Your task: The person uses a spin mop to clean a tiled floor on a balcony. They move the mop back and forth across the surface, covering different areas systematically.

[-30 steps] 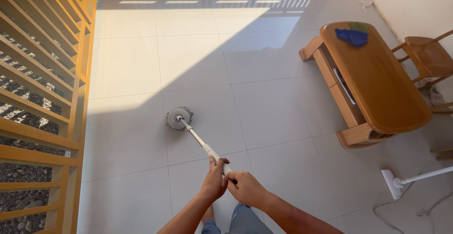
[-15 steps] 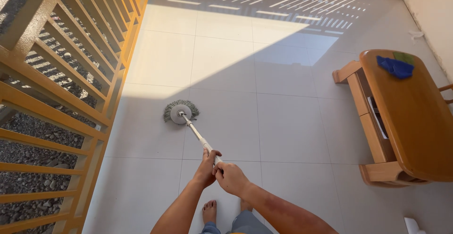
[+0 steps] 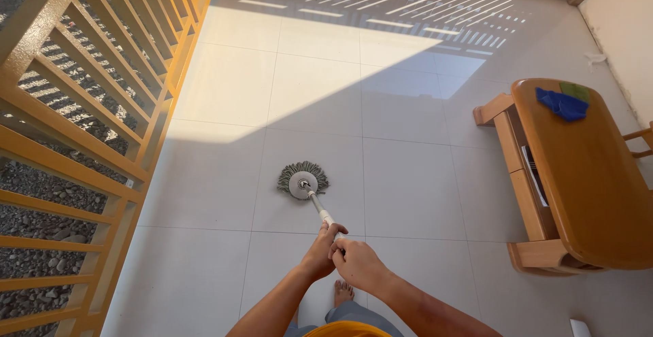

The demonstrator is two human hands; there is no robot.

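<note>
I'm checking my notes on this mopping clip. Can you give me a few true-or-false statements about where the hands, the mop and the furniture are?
1. Both hands grip the mop handle. True: the left hand and right hand close around it.
2. The mop head lies in the sunlit patch. False: it rests on shaded tile.
3. A blue cloth lies on the wooden table. True.
4. The yellow railing stands on the person's right. False: it is on the left.
5. The mop head touches the table. False: bare floor lies between them.
</note>
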